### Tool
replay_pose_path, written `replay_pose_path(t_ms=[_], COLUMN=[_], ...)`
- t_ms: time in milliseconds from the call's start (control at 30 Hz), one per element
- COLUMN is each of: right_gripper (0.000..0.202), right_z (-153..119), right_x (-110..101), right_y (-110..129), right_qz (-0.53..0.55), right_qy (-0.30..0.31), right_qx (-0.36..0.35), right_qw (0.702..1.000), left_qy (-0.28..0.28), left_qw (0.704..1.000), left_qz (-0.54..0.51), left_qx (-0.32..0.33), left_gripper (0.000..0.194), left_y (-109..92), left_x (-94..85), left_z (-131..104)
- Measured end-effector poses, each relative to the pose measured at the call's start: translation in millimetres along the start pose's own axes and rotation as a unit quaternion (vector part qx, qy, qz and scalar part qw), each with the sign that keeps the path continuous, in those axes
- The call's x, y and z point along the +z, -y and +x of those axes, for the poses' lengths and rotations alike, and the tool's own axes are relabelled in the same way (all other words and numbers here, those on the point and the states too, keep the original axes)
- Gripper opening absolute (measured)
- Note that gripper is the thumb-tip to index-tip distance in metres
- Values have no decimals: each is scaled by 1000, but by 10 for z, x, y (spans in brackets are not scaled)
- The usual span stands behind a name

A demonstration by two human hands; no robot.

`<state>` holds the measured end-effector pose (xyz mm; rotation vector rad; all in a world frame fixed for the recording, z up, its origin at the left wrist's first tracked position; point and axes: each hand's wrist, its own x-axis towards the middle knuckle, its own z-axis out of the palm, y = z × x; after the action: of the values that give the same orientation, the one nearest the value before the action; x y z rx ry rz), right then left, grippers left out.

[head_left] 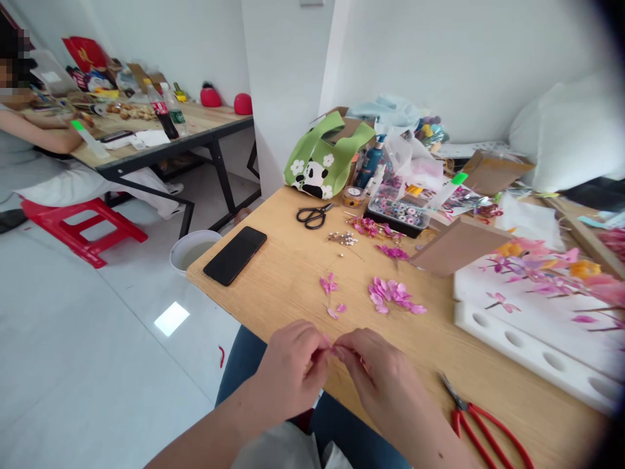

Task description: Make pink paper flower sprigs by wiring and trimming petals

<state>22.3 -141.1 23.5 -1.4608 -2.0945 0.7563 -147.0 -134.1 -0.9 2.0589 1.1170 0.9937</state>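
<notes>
My left hand (297,365) and my right hand (374,371) meet fingertip to fingertip over the table's front edge, both pinched. A tiny pink piece shows between the fingertips; its shape is mostly hidden. Just beyond them lie a small pink flower on a thin stem (329,283) and two loose petals (336,311). A pile of pink petals (393,294) sits to the right of these. Red-handled pliers (463,407) lie to the right of my right hand, jaws apart.
A black phone (236,255) and black scissors (314,215) lie on the wooden table (288,260). A green panda bag (317,166), bead tray (398,213) and white foam block (512,339) stand beyond. A person sits at another table, left.
</notes>
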Motion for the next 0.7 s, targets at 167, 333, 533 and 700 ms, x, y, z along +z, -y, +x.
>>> replay_pose_path(t_ms=[167, 333, 533, 700], right_gripper=[28, 24, 20, 18], right_z=[-172, -265, -379, -469], right_x=[129, 182, 184, 179], right_y=[-51, -27, 17, -6], right_qz=[-105, -171, -147, -147], right_qy=[-80, -142, -152, -161], right_qx=[-83, -118, -137, -149], right_qw=[988, 968, 968, 965], left_qy=[26, 72, 107, 118], left_qw=[1000, 993, 959, 940], left_qz=[1, -72, -230, -262], left_qx=[0, -56, -130, -186], left_gripper=[11, 8, 17, 18], left_y=[-47, -129, -174, -209], left_x=[29, 11, -11, -2], left_z=[-74, -69, -58, -61])
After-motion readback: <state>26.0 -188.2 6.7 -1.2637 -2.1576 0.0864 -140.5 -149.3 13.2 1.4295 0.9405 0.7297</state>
